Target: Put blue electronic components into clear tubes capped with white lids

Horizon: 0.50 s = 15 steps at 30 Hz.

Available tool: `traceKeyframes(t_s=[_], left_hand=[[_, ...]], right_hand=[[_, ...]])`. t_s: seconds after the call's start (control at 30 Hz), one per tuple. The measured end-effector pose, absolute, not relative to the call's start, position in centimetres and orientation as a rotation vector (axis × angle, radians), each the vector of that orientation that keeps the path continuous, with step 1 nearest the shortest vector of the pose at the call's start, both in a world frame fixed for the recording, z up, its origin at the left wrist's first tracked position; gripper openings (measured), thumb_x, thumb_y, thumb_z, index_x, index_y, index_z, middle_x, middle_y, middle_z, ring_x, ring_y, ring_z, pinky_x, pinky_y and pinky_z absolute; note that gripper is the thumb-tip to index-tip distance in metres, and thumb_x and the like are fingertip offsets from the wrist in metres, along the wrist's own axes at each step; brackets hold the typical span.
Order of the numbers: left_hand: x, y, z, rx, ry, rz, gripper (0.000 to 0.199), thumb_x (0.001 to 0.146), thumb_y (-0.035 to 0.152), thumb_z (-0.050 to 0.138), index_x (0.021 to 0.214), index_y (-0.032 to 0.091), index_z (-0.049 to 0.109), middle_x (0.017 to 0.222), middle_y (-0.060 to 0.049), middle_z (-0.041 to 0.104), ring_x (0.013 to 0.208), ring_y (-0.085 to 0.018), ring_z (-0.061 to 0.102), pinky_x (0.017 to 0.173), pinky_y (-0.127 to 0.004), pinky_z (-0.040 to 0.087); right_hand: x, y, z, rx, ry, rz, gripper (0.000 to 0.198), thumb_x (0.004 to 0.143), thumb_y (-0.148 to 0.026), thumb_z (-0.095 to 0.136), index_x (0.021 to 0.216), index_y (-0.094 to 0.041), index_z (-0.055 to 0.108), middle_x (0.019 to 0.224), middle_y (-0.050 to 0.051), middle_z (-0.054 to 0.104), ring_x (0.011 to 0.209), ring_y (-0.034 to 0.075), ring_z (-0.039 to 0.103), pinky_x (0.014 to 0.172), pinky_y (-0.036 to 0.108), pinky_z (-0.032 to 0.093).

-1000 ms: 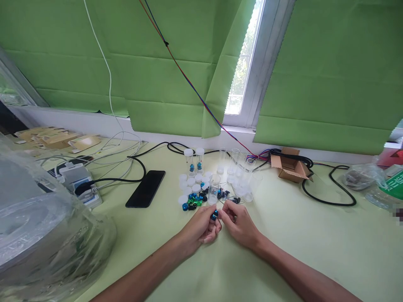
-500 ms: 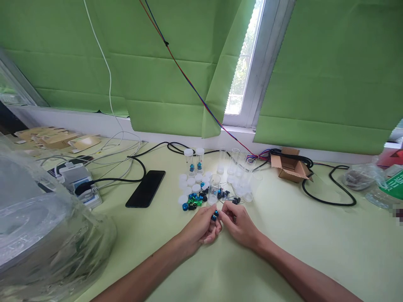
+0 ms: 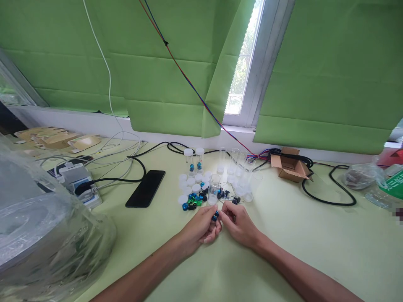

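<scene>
Between my hands is a small blue and black metal part (image 3: 215, 216), too small to name more exactly. My left hand (image 3: 204, 226) is closed on it, thumb and fingers pinching. My right hand (image 3: 237, 220) is closed too, its thumb and fingertips pressed at the part's right side; whether they grip the part or something finer is hidden. Just beyond my fingers an open clear plastic tube (image 3: 214, 188) stands upright. Left of the tube lie green parts (image 3: 195, 202), a blue knob-like part (image 3: 185, 206) and several white caps (image 3: 191, 182). Black pieces and thin metal rods (image 3: 231, 195) lie right of it.
Two capped tubes (image 3: 199, 161) holding blue parts stand at the back; several open tubes (image 3: 234, 161) stand right of them. A phone (image 3: 145, 188), a power strip (image 3: 85, 191) and a large plastic bag (image 3: 53, 235) are at left. A cardboard box (image 3: 289, 167) and black cable are at right.
</scene>
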State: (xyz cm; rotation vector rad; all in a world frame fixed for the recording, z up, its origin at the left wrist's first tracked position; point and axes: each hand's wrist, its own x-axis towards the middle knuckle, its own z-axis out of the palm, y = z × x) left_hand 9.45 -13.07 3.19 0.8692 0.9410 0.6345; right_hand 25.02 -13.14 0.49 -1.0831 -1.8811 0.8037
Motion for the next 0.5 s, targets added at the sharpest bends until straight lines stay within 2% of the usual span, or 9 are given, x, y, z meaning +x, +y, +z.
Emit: traceKeyframes(t_s=[0.5], left_hand=[[9.54, -12.85, 2.97, 0.840, 0.915, 0.633, 0.035, 0.085, 0.047, 0.056, 0.069, 0.017, 0.050, 0.047, 0.003, 0.054, 0.026, -0.002, 0.036, 0.031, -0.016, 0.010]], right_hand=[[25.05, -13.15, 0.26, -1.084, -1.876, 0.802, 0.027, 0.092, -0.027, 0.045, 0.066, -0.020, 0.040, 0.056, -0.005, 0.042, 0.052, 0.010, 0.035, 0.051, 0.023, 0.028]])
